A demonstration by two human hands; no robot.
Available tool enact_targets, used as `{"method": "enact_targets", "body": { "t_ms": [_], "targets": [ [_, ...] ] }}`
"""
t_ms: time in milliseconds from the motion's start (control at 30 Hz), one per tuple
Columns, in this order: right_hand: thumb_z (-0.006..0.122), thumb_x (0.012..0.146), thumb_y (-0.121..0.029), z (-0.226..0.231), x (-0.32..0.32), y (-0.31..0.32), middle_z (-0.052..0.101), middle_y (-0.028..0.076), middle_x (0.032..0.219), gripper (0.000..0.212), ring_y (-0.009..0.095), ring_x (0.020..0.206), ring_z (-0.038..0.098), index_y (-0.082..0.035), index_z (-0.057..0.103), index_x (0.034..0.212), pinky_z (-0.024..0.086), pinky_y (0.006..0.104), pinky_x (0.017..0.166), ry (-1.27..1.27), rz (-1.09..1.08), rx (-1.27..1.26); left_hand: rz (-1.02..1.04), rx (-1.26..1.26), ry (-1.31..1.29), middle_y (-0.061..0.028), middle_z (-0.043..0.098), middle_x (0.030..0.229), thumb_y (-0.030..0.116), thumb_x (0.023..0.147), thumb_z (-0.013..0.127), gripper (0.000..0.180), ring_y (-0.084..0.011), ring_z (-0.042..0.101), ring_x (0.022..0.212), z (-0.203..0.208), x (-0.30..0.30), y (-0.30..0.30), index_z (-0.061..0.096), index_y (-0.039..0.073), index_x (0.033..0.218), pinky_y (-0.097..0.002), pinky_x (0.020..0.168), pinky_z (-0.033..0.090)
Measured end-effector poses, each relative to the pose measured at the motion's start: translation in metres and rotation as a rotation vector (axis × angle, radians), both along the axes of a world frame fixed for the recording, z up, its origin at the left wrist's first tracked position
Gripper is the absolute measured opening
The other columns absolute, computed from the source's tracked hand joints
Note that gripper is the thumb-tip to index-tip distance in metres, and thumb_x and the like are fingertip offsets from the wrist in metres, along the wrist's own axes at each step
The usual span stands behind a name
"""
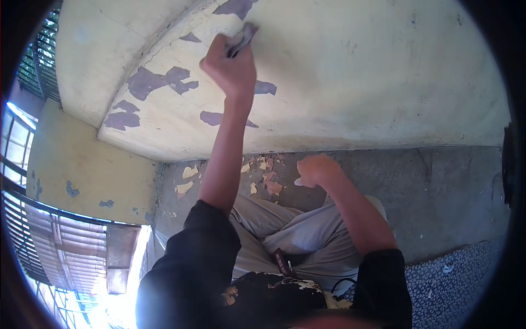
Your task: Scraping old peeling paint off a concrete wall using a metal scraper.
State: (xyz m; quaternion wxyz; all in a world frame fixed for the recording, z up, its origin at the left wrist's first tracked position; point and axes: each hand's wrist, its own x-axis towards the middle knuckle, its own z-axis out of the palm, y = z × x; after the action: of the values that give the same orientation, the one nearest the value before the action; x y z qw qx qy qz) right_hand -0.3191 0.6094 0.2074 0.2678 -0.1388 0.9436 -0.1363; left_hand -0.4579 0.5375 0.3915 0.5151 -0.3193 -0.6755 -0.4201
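Observation:
My left hand [233, 68] reaches up to the cream wall [372, 77], its fingers closed around a short, flat grey scraper [245, 38]. The scraper's tip is at the painted surface, beside a bare purple-grey patch [234, 7]. More bare patches with ragged edges lie around and below this hand, such as a large one [145, 82] to its left. Low over the floor near my knee, my right hand [319, 171] is closed, with a small whitish piece [298, 181] showing at its fingers; what it is I cannot make out.
Cream and pinkish paint flakes [271, 185] litter the grey floor [416, 186] at the wall's foot. My crossed legs [307, 230] are close behind. A patterned mat [455, 279] lies at lower right. To the left stand a low yellow wall [82, 164] and metal railings [41, 60].

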Motion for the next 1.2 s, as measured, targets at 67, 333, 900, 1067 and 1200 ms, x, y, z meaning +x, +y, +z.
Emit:
{"method": "enact_targets", "body": {
  "t_ms": [67, 333, 900, 1067, 1200],
  "targets": [
    [0.068, 0.090, -0.045, 0.002, -0.003, -0.001, 0.071, 0.012, 0.122, 0.045, 0.029, 0.114, 0.067, -0.009, 0.073, 0.117, 0.053, 0.0452, 0.095, -0.005, 0.001, 0.018, -0.039, -0.002, -0.002, 0.0007, 0.058, 0.057, -0.008, 0.081, 0.075, 0.035, -0.0022, 0.054, 0.056, 0.005, -0.002, 0.001, 0.049, -0.002, 0.057, -0.0216, 0.046, 0.038],
    [0.067, 0.091, -0.042, 0.010, -0.001, -0.003, 0.071, 0.013, 0.121, 0.044, 0.030, 0.113, 0.068, -0.008, 0.073, 0.117, 0.052, 0.0447, 0.097, -0.056, 0.014, 0.027, -0.200, -0.032, 0.046, -0.0081, 0.056, 0.060, -0.007, 0.079, 0.070, 0.020, -0.0106, 0.044, 0.054, 0.045, 0.014, 0.034, 0.055, -0.002, 0.067, -0.0265, 0.049, 0.037],
    [0.069, 0.090, -0.043, 0.004, 0.001, -0.007, 0.072, 0.012, 0.120, 0.043, 0.028, 0.113, 0.068, -0.009, 0.073, 0.116, 0.054, 0.0440, 0.094, -0.004, 0.016, 0.020, -0.080, -0.117, 0.124, -0.0105, 0.077, 0.079, -0.003, 0.082, 0.074, 0.021, -0.0011, 0.052, 0.061, 0.030, -0.005, 0.023, 0.057, -0.003, 0.069, -0.0186, 0.057, 0.042],
    [0.068, 0.090, -0.044, 0.004, 0.003, 0.003, 0.071, 0.012, 0.121, 0.044, 0.029, 0.113, 0.068, -0.010, 0.073, 0.118, 0.055, 0.0441, 0.093, 0.004, -0.008, 0.000, 0.025, -0.101, 0.060, -0.0086, 0.038, 0.050, -0.002, 0.071, 0.080, 0.030, -0.0131, 0.028, 0.049, 0.015, -0.001, 0.002, 0.051, 0.000, 0.063, -0.0262, 0.045, 0.029],
    [0.066, 0.091, -0.046, 0.008, 0.000, -0.002, 0.072, 0.014, 0.117, 0.047, 0.032, 0.110, 0.068, -0.007, 0.073, 0.116, 0.054, 0.0456, 0.094, 0.005, 0.018, 0.011, -0.166, 0.050, -0.008, -0.0099, 0.044, 0.051, 0.002, 0.071, 0.082, 0.031, -0.0123, 0.033, 0.047, 0.014, -0.015, 0.004, 0.052, 0.000, 0.063, -0.0260, 0.046, 0.032]
  ]
}}
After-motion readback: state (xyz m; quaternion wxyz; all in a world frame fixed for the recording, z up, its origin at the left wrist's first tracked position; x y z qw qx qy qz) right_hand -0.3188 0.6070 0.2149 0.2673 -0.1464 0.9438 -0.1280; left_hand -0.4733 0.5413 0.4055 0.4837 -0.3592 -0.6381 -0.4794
